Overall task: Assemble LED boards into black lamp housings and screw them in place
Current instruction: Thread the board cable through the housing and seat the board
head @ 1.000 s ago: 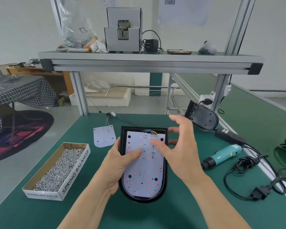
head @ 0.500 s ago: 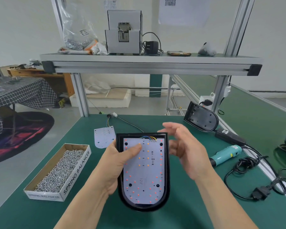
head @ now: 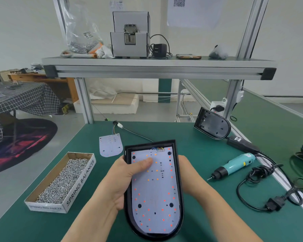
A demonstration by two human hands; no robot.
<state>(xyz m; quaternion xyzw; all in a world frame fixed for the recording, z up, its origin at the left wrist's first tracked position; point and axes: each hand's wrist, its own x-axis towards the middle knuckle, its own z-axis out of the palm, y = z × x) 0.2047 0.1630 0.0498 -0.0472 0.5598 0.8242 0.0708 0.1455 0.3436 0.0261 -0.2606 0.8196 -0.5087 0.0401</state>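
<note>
Black lamp housing [head: 148, 144], LED board [head: 156, 193] seated inside, is held over the bench. Your left hand [head: 124, 179] grips its left edge, thumb [head: 143, 163] pinning the board. Your right hand [head: 189, 173] supports the right edge, fingers hidden, so I cannot tell its grip. Keep the board flat and its holes aligned before screwing.

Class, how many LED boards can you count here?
2. The fitted LED board sits in the held black housing; the loose LED board lies on the green table beyond it. Others may be hidden.
</note>
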